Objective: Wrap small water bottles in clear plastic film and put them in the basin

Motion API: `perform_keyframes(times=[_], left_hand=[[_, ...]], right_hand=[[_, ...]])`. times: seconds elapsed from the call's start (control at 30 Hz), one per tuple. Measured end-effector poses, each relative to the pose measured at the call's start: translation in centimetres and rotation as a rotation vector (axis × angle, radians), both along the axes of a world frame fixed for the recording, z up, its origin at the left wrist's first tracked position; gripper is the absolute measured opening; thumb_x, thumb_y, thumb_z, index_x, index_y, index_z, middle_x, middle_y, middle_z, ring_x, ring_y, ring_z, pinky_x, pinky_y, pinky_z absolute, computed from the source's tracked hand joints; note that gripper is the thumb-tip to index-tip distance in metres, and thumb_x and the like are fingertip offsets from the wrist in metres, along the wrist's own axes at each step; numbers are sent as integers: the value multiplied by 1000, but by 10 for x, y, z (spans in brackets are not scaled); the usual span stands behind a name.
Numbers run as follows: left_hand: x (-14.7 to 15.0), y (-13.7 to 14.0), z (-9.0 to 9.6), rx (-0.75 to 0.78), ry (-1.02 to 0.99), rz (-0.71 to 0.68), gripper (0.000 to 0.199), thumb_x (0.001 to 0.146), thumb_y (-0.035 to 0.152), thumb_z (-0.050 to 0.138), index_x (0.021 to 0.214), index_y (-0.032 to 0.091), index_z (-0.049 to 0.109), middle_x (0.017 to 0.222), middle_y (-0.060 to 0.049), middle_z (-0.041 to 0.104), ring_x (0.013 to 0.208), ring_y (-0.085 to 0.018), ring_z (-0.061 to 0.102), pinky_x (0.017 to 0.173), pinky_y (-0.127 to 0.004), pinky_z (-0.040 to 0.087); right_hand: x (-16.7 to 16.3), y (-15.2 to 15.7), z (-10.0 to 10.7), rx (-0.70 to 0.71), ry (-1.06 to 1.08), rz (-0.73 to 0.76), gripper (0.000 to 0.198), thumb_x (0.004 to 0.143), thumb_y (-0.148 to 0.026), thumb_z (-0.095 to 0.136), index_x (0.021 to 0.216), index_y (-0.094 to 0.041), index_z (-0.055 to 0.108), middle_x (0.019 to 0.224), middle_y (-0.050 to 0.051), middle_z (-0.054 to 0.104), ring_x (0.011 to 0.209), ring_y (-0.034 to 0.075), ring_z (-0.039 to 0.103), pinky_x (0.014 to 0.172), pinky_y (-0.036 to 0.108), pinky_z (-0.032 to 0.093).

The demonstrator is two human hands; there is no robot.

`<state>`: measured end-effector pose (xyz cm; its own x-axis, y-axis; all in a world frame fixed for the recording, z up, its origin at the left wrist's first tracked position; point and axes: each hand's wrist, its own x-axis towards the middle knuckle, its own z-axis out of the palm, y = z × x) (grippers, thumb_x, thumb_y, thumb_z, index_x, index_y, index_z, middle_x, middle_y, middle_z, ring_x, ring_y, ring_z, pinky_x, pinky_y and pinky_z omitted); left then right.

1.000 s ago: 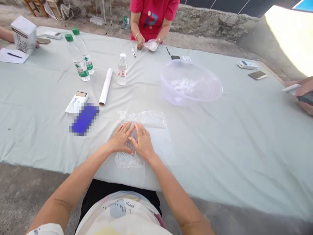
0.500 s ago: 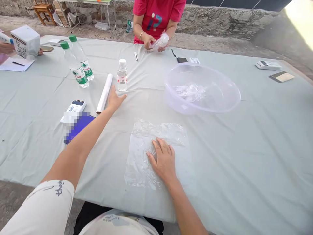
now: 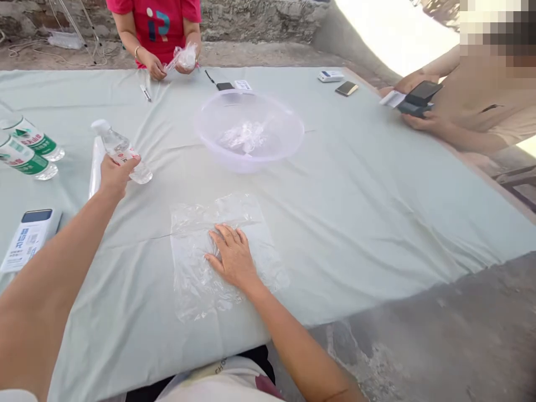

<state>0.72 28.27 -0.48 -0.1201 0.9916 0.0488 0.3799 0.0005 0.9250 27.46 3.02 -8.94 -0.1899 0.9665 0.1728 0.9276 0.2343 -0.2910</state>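
Observation:
My left hand is wrapped round a small clear water bottle with a white cap and a red-and-white label. The bottle leans to the left; whether its base touches the cloth I cannot tell. Flat on the table, a sheet of thin clear plastic film lies wrinkled under my right hand, whose fingers are spread on it. A white roll sits just behind my left hand, partly covered by it. Beyond the film stands a pale purple plastic basin with crumpled clear plastic inside.
Two green-labelled water bottles stand at the left, above a white power bank. Across the table a person in red handles something wrapped in clear plastic. At right, another person's hands hold a dark object.
My left hand has closed on the small bottle and tilted it. My right hand stays on the film. The view has swung right, bringing another person into sight.

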Motion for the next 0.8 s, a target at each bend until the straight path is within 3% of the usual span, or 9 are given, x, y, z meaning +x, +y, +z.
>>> perform_keyframes(times=[0.13,0.27,0.37,0.53,0.63,0.8], left_hand=[[14,-89,19,-140,-231,17,44,70,43,77,102,20,58,93,0,65,81,-16,61,79,-41,57],[39,-181,23,-391,-274,-249,49,70,54,73,104,20,65,99,-6,70,91,-24,67,68,-33,56],[57,-229,11,-537,-123,-418,48,69,57,73,99,21,68,94,-6,71,85,-23,67,58,-27,52],[74,-254,-10,-563,179,-349,43,68,61,72,72,21,56,75,-4,63,62,-20,62,49,-29,47],[74,-252,-9,-549,201,-291,45,68,61,71,67,22,50,74,-4,60,62,-19,62,49,-28,47],[62,-243,-3,-578,110,-273,44,66,61,73,72,21,58,77,-4,62,73,-20,64,52,-27,51]], right_hand=[[-4,-1,-1,-23,86,1,53,97,-49,49,141,-21,54,153,13,48,145,31,39,120,56,27],[-8,-2,-4,-21,124,9,51,97,-45,50,141,-20,53,152,16,49,145,32,39,118,57,24],[-10,-4,-4,-29,109,11,50,98,-42,48,142,-17,52,153,17,47,145,32,37,118,57,23],[-11,-7,-6,-22,55,-6,46,102,-36,37,142,-19,52,153,16,47,146,29,37,118,54,25],[-12,-9,-8,-10,52,-16,45,102,-35,36,141,-19,53,153,14,47,145,28,38,118,53,26],[-14,-9,-8,-17,35,-33,44,102,-36,41,140,-19,55,154,13,48,145,28,39,119,52,25]])
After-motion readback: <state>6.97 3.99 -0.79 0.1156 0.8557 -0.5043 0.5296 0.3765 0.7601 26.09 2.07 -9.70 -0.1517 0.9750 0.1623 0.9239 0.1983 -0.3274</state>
